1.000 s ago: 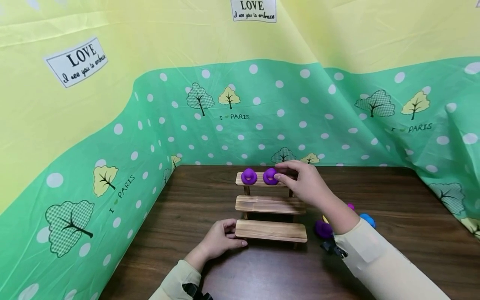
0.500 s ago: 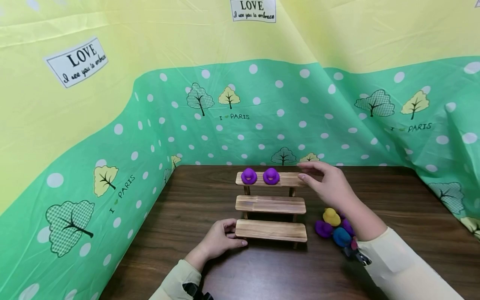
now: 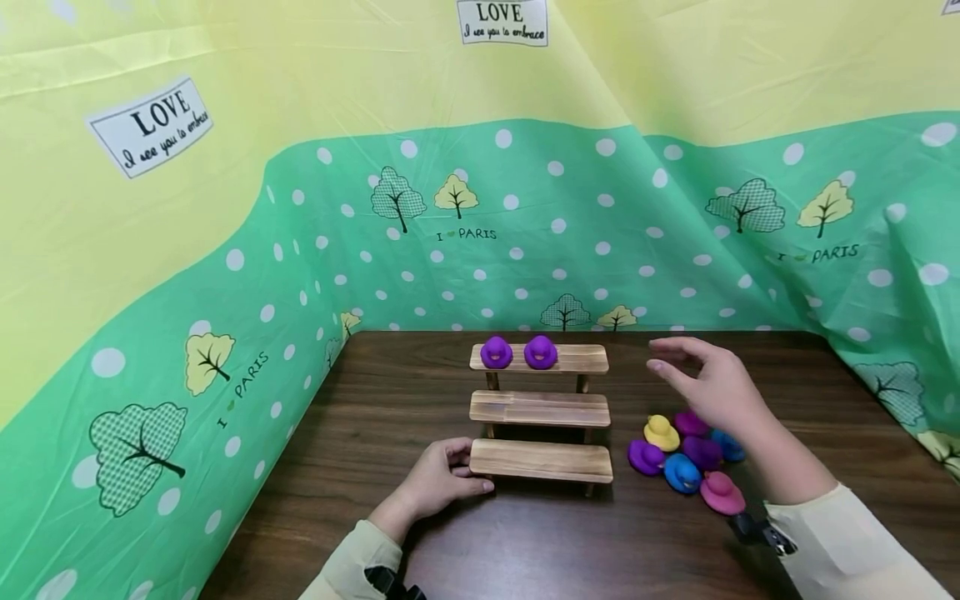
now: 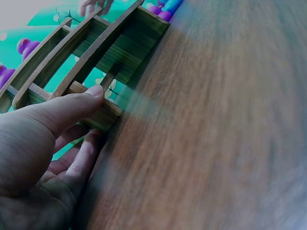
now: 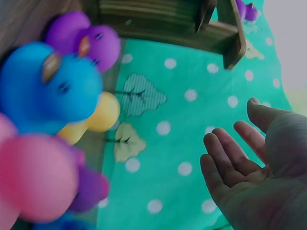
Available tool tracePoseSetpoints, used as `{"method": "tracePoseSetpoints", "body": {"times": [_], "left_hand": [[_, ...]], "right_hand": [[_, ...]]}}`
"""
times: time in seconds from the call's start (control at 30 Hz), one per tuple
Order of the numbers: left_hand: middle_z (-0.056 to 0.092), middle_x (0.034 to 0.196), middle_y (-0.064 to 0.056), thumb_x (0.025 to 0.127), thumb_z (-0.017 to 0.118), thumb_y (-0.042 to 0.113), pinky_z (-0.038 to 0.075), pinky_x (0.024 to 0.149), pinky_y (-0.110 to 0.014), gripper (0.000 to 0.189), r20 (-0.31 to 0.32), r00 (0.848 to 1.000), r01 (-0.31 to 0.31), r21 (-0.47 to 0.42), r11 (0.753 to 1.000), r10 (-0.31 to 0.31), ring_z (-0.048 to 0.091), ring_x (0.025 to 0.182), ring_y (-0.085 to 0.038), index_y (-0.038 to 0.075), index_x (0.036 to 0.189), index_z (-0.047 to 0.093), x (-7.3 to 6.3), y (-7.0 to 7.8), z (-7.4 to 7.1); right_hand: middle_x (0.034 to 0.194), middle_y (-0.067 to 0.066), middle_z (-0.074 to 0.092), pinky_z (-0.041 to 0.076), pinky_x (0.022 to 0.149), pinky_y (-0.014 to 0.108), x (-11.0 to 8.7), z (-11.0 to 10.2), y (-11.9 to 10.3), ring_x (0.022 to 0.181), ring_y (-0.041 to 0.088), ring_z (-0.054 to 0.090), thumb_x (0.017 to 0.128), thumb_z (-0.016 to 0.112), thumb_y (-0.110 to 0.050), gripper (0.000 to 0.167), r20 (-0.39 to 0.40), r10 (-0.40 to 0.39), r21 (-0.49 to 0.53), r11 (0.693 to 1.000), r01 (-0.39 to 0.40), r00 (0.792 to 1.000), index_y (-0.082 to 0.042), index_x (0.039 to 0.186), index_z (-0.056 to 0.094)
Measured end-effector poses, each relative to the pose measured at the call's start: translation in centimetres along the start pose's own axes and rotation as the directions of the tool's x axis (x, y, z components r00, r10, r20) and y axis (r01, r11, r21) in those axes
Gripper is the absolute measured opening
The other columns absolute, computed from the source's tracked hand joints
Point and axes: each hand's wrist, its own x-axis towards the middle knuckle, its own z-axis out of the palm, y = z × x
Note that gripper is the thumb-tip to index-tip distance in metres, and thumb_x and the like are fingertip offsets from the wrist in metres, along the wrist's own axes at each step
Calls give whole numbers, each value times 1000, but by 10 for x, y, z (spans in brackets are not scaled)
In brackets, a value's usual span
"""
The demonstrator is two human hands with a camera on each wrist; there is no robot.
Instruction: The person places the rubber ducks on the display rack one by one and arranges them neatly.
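Note:
A three-tier wooden stand [image 3: 542,458] sits mid-table, with two purple rubber ducks [image 3: 496,352] side by side on the left and middle of its top tier. My left hand [image 3: 438,482] holds the left end of the bottom tier; in the left wrist view the thumb [image 4: 76,108] presses on a wooden piece of the stand and the fingers curl beneath it. Above the table, right of the stand, hovers my right hand [image 3: 716,385], its fingers loosely spread and holding nothing. Nearest below it lies a cluster of rubber ducks, among them a yellow duck [image 3: 662,433] and a pink duck [image 3: 722,492].
Also in the cluster are blue ducks [image 3: 682,473] and several purple ducks [image 3: 646,457], close to the stand's right end. A green and yellow printed cloth [image 3: 450,275] walls the back and sides of the dark wooden table [image 3: 337,433].
My right hand has drawn away from the second purple duck on the top tier, moving right to above the duck cluster. The left hand stays at the stand.

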Motion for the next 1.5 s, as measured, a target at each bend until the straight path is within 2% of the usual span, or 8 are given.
{"method": "tracePoseSetpoints", "body": {"times": [0.13, 0.4, 0.53, 0.67, 0.77, 1.0, 1.23, 1.5], "left_hand": [[74, 113, -11, 81, 88, -4, 62, 91, -30, 46, 1, 1000, -8, -4, 1000, 8, 73, 104, -20, -4, 123, 68, 0, 1, -1], [74, 112, -10, 81, 88, -4, 62, 91, -30, 45, 3, 1000, -16, -2, 1000, 16, 73, 103, -20, -3, 122, 68, 1, 0, -1], [74, 113, -11, 81, 88, -4, 62, 91, -29, 46, 5, 1000, -12, -7, 1000, 12, 73, 104, -21, -3, 123, 68, 1, 0, -1], [74, 112, -10, 81, 87, -5, 62, 91, -29, 45, 4, 1000, -10, -9, 1000, 10, 73, 103, -20, -3, 122, 68, 1, -1, 0], [74, 112, -10, 81, 87, -4, 62, 91, -29, 45, 5, 1000, -9, -6, 1000, 9, 73, 103, -20, -3, 122, 68, 1, -1, -1], [74, 112, -10, 81, 87, -4, 62, 91, -29, 45, 6, 1000, -11, -7, 1000, 11, 73, 103, -20, -4, 122, 68, 0, -2, -1], [76, 109, -12, 81, 87, -4, 62, 90, -28, 46, 5, 1000, -12, -6, 1000, 12, 74, 102, -20, -4, 122, 68, 0, -1, -1], [75, 110, -12, 81, 87, -4, 62, 90, -29, 46, 9, 1000, -18, -14, 1000, 18, 74, 102, -20, -4, 122, 68, 0, -2, -1]], "right_hand": [[120, 15, 74, 50, 71, 13, -9, -8, 19, 104, 34, 67, 101, 71, -40, 40, -1, 44, -8, 999, -44, 999, -12, 131, 70], [119, 19, 74, 48, 68, 10, -29, -23, 60, 107, 39, 66, 100, 72, -42, 47, 55, 113, -79, 991, -108, 992, -8, 133, 68], [124, 25, 71, 61, 78, 34, -38, -30, 75, 111, 46, 65, 100, 72, -41, 51, 117, 125, -116, 987, -112, 985, -6, 137, 65], [132, 31, 64, 56, 84, 68, -47, -37, 87, 116, 53, 60, 101, 72, -40, 55, 196, 148, -155, 981, -119, 969, -3, 140, 62], [135, 33, 61, 56, 86, 69, -52, -42, 96, 118, 55, 60, 100, 72, -41, 59, 265, 172, -172, 977, -129, 949, -2, 142, 60], [135, 30, 62, 62, 81, 50, -61, -46, 111, 117, 47, 62, 96, 76, -45, 65, 343, 191, -163, 976, -142, 920, -2, 142, 60], [134, 29, 64, 56, 89, 69, -66, -44, 116, 120, 50, 59, 94, 77, -49, 68, 376, 217, -171, 972, -163, 901, -2, 140, 62], [132, 29, 65, 49, 89, 77, -67, -43, 118, 123, 57, 54, 94, 77, -47, 59, 377, 236, -195, 966, -172, 896, -5, 135, 67]]}}
